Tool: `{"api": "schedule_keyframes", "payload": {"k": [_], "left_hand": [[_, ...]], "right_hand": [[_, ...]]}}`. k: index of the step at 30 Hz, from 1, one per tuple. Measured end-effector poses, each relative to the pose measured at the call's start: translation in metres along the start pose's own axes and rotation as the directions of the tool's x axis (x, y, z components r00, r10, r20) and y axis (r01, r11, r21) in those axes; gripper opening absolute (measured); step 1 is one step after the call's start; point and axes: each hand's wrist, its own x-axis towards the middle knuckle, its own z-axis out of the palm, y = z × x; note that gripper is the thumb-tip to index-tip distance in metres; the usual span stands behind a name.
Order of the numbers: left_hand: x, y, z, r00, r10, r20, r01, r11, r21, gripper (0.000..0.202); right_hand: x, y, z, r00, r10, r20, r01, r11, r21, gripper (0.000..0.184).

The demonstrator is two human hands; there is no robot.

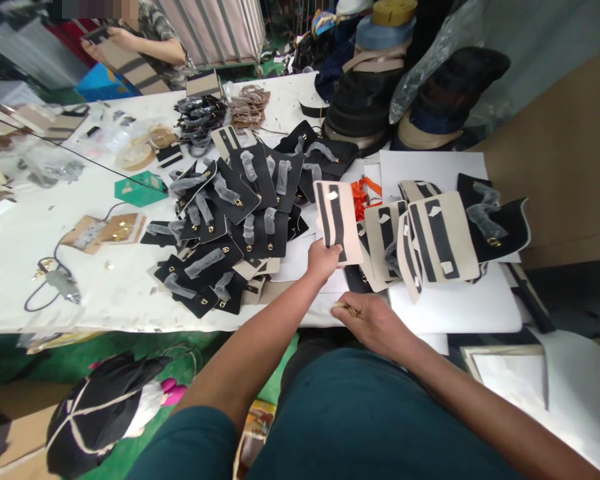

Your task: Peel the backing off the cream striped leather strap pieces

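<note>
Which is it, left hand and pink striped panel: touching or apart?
Touching: the head view shows the left hand gripping the pink striped panel near its bottom.

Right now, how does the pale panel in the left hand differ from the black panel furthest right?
The pale panel bears dark stripes; the black panel, a wrapped strip and gold-coloured fitting. The left hand holds the pale panel; no hand holds the black panel. The pale panel looks flat; the black panel curves.

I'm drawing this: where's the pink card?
In the head view, right of centre, the pink card is in the left hand, left of the orange strips.
</note>
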Motion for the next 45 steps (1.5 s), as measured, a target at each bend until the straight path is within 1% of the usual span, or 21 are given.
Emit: {"api": "schedule_keyframes", "payload": {"k": [2,3,5,7,8,10,12,13,16,18,19,21,24,27,29,31,34,37,39,41,45], "left_hand": [[0.005,0.021,0.015,0.993,0.036,0.11,-0.023,0.994,-0.109,0.009],[0.007,0.035,0.026,0.979,0.074,0.189,-0.045,0.988,-0.15,0.012],[0.008,0.066,0.051,0.918,0.153,0.365,-0.079,0.974,-0.21,0.022],[0.009,0.093,0.074,0.833,0.238,0.499,-0.129,0.961,-0.243,0.039],[0.009,0.103,0.084,0.813,0.279,0.512,-0.171,0.954,-0.247,0.049],[0.008,0.11,0.093,0.833,0.346,0.432,-0.271,0.936,-0.226,0.067],[0.0,0.098,0.089,0.862,0.359,0.358,-0.316,0.933,-0.175,0.075],[-0.008,0.086,0.083,0.867,0.333,0.37,-0.299,0.943,-0.149,0.075],[-0.048,0.04,0.061,0.833,0.203,0.515,-0.177,0.979,-0.101,0.069],[-0.085,0.011,0.052,0.826,0.172,0.536,-0.13,0.985,-0.116,0.065],[-0.104,-0.001,0.05,0.838,0.164,0.521,-0.111,0.985,-0.132,0.062],[-0.14,-0.02,0.05,0.889,0.149,0.433,-0.078,0.981,-0.176,0.054],[-0.18,-0.039,0.047,0.948,0.123,0.294,-0.065,0.978,-0.199,0.039],[-0.208,-0.058,0.031,0.953,0.114,0.28,-0.1,0.993,-0.065,0.031],[-0.225,-0.075,0.015,0.945,0.122,0.303,-0.138,0.99,0.032,0.029],[-0.243,-0.094,-0.003,0.937,0.125,0.327,-0.156,0.985,0.07,0.024],[-0.275,-0.12,-0.03,0.941,0.094,0.325,-0.109,0.994,0.03,0.022],[-0.309,-0.138,-0.058,0.946,0.047,0.321,-0.025,0.997,-0.073,0.028],[-0.331,-0.141,-0.079,0.953,0.039,0.302,0.002,0.991,-0.135,0.031],[-0.35,-0.137,-0.103,0.966,0.054,0.251,-0.002,0.979,-0.203,0.033],[-0.376,-0.107,-0.156,0.982,0.132,0.139,-0.09,0.958,-0.271,0.036]], "right_hand": [[-0.012,0.002,-0.01,0.993,0.089,-0.072,-0.082,0.992,0.095,0.04],[-0.017,0.006,-0.018,0.982,0.149,-0.12,-0.132,0.982,0.137,0.04],[-0.024,0.017,-0.037,0.948,0.239,-0.209,-0.199,0.96,0.195,0.043],[-0.032,0.029,-0.055,0.922,0.278,-0.269,-0.21,0.944,0.256,0.046],[-0.036,0.034,-0.063,0.913,0.288,-0.29,-0.201,0.934,0.294,0.047],[-0.042,0.042,-0.072,0.896,0.298,-0.329,-0.168,0.914,0.37,0.048],[-0.047,0.047,-0.075,0.879,0.307,-0.365,-0.13,0.891,0.436,0.046],[-0.048,0.049,-0.075,0.87,0.311,-0.381,-0.109,0.878,0.467,0.045],[-0.047,0.051,-0.074,0.867,0.307,-0.392,-0.051,0.838,0.543,0.043],[-0.046,0.048,-0.072,0.879,0.295,-0.376,-0.035,0.824,0.565,0.042],[-0.046,0.045,-0.07,0.885,0.292,-0.363,-0.041,0.825,0.564,0.043],[-0.05,0.038,-0.063,0.895,0.293,-0.337,-0.07,0.837,0.543,0.044],[-0.066,0.03,-0.044,0.913,0.28,-0.295,-0.119,0.878,0.464,0.044],[-0.091,0.031,-0.017,0.935,0.25,-0.251,-0.155,0.926,0.345,0.044],[-0.109,0.035,0.002,0.942,0.243,-0.23,-0.181,0.948,0.26,0.046],[-0.126,0.038,0.021,0.947,0.26,-0.19,-0.224,0.955,0.193,0.048],[-0.152,0.035,0.05,0.958,0.279,-0.064,-0.27,0.955,0.126,0.05],[-0.176,0.024,0.078,0.977,0.205,0.063,-0.212,0.968,0.132,0.052],[-0.19,0.016,0.095,0.985,0.134,0.11,-0.149,0.978,0.146,0.053],[-0.2,0.009,0.109,0.99,0.068,0.127,-0.085,0.987,0.138,0.052],[-0.202,-0.002,0.121,0.993,-0.075,0.094,0.075,0.997,0.0,0.048]]}}
